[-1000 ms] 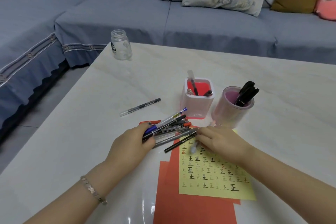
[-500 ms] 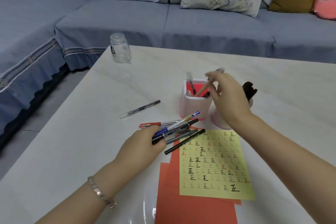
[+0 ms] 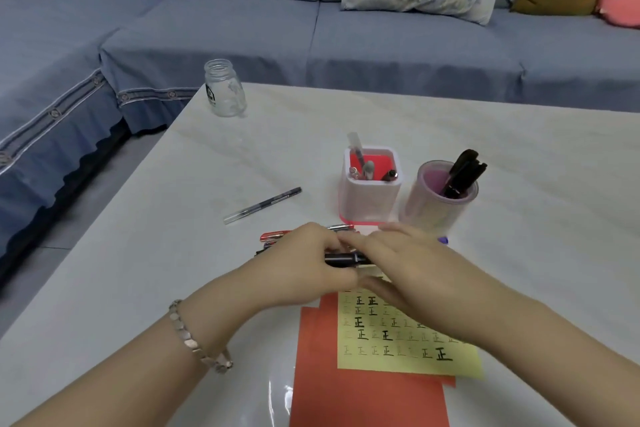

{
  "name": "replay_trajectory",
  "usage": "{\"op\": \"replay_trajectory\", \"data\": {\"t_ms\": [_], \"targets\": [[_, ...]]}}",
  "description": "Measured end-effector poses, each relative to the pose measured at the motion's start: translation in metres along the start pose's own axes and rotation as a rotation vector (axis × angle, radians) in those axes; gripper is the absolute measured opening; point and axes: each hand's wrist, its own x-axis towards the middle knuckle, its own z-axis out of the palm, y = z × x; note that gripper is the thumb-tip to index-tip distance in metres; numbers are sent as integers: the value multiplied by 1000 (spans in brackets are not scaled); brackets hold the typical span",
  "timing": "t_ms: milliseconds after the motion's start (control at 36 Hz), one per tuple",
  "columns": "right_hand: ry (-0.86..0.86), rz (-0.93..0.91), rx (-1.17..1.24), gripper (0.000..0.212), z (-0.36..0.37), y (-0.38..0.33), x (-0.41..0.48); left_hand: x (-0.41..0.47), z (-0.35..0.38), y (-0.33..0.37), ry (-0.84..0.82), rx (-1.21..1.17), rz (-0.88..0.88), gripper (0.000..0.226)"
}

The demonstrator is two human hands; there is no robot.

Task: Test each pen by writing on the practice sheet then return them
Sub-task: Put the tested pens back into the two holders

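Gripping a black pen (image 3: pixel 346 258) over the top of the practice sheet (image 3: pixel 398 355)
Left hand (image 3: pixel 304 262) and right hand (image 3: pixel 408 262) each curl round an end, likely to uncap it

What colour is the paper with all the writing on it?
Yellow. The sheet lies on red paper, clearest in the head view.
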Motion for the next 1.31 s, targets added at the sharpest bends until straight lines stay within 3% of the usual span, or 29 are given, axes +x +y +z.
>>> {"op": "replay_trajectory", "data": {"t_ms": [56, 111, 222, 306, 361, 472, 639, 778, 833, 972, 1056, 1111, 1195, 1306], "targets": [[-25, 112, 194, 42, 2, 4, -7, 1, 1, 6, 28, -78, -12, 6], [-29, 185, 359, 41, 5, 9, -16, 3, 3, 10, 74, -247, -20, 10], [88, 347, 810, 18, 10, 9, -25, 6, 11, 16, 171, -631, -52, 12], [155, 415, 1102, 21, 10, 5, -26, 8, 21, 18, 181, -738, -12, 18], [190, 438, 1172, 21, 8, 3, -27, 9, 29, 21, 195, -755, 15, 21], [209, 452, 1142, 23, 7, 1, -28, 11, 38, 29, 253, -764, 50, 9], [249, 534, 1173, 19, 5, 2, -33, 15, 48, 36, 301, -625, 88, 16], [324, 613, 655, 23, 6, 18, -39, 22, 46, 39, 425, -616, 123, 15], [325, 600, 573, 23, 0, 28, -40, 26, 41, 41, 501, -621, 184, 14], [591, 558, 508, 18, -29, 58, -33, 40, 17, 59, 770, -506, 513, 21], [780, 585, 604, 14, -46, 72, -29, 53, 5, 70, 861, -418, 563, 25], [830, 651, 685, 16, -50, 76, -26, 68, 3, 66, 826, -331, 484, 23], [767, 755, 641, 22, -44, 81, -21, 90, 6, 45, 646, -153, 307, 10], [648, 842, 498, 13, -26, 87, -17, 103, 9, 23, 552, 208, 235, 27]]}}
